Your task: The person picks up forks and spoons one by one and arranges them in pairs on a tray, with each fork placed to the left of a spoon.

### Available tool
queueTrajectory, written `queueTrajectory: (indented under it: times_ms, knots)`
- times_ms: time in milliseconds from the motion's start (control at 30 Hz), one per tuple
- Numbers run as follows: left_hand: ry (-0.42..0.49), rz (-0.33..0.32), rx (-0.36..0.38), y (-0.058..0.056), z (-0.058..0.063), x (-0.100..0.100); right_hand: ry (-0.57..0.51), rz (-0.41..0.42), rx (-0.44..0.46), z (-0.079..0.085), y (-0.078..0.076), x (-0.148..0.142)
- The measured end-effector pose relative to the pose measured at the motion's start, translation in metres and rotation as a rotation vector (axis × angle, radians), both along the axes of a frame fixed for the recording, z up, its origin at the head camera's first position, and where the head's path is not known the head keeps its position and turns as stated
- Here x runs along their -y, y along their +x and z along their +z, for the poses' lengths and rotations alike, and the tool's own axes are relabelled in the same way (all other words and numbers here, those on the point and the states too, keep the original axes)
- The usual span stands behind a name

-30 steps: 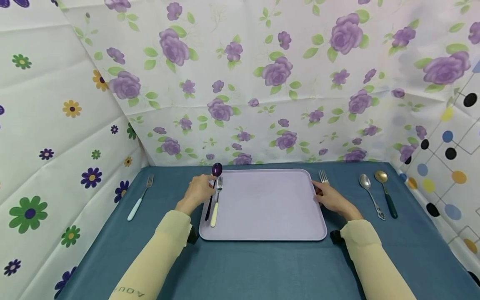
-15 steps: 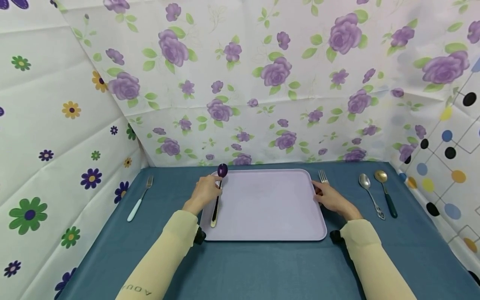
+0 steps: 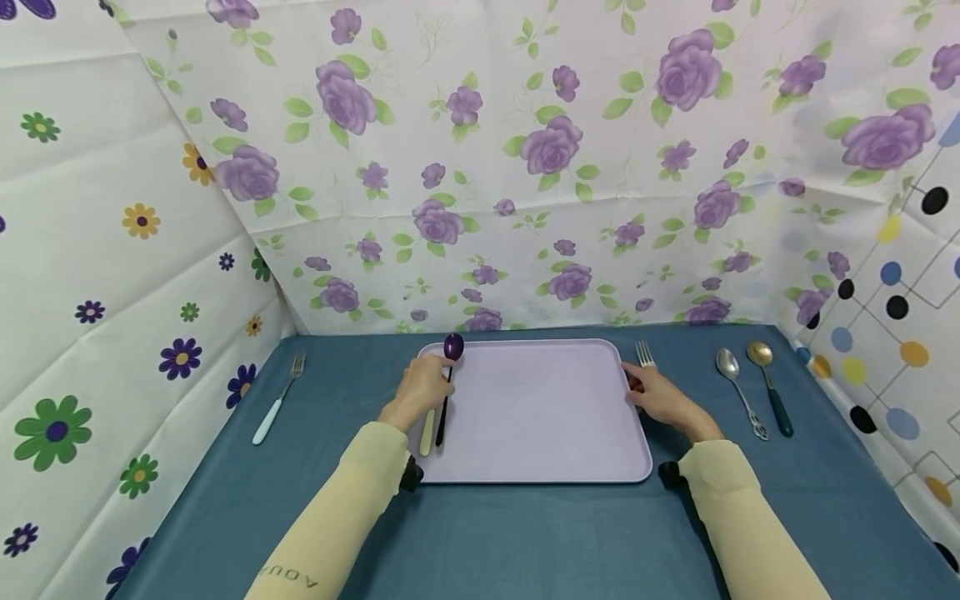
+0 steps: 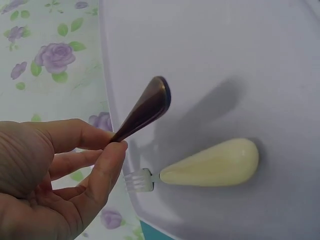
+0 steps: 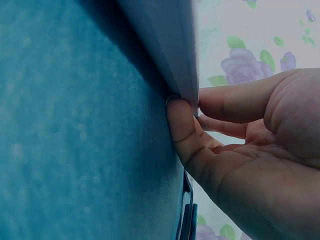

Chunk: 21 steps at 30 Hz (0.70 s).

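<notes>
My left hand (image 3: 418, 390) pinches a dark purple spoon (image 3: 453, 347) between thumb and fingers, over the left side of a pale lilac tray (image 3: 547, 417). In the left wrist view the spoon's handle (image 4: 150, 105) is raised off the tray and casts a shadow on it. Beneath it lies a fork with a cream handle (image 4: 212, 162), its tines partly behind the fingers there. At the tray's right edge my right hand (image 3: 667, 402) grips the rim, thumb and fingers on either side in the right wrist view. A fork (image 3: 644, 353) shows its tines behind that hand.
On the blue tablecloth (image 3: 525, 542), a fork with a pale blue handle (image 3: 267, 421) lies far left. To the right lie a silver spoon (image 3: 727, 364) and a gold spoon with a dark green handle (image 3: 780, 412). Flowered cloth (image 3: 480, 167) closes off the back.
My left hand has moved right with the purple spoon, passing over the cream-handled fork to its right side. The right hand keeps its grip on the tray edge.
</notes>
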<state>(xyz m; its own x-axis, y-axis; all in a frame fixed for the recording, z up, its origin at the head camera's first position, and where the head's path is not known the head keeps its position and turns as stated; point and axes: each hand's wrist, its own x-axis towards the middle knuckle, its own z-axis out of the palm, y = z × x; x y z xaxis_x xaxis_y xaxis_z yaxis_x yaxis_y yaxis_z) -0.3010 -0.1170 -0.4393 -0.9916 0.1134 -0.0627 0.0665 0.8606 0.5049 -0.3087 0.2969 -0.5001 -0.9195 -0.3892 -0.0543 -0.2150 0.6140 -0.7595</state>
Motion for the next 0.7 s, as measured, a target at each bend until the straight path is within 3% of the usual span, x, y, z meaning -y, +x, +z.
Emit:
queueTrajectory:
  times_ms: [67,100,300,333,700]
  knots:
    - [-0.002,-0.004,0.006,-0.001,-0.001,-0.001,0.008,-0.012,0.016,0.000,0.000,0.001]
    - [0.012,-0.022,-0.009,-0.005,-0.007,0.002,0.011,-0.015,0.019,0.000,-0.001,0.001]
    - [-0.008,-0.048,-0.025,-0.006,-0.009,0.000,-0.002,0.008,-0.014,0.000,0.000,-0.001]
    - [-0.026,-0.032,-0.009,-0.001,-0.002,-0.004,-0.004,0.009,-0.017,0.000,0.000,-0.001]
    - [-0.053,-0.020,-0.003,0.001,-0.009,-0.008,0.005,-0.012,0.010,0.001,0.001,0.002]
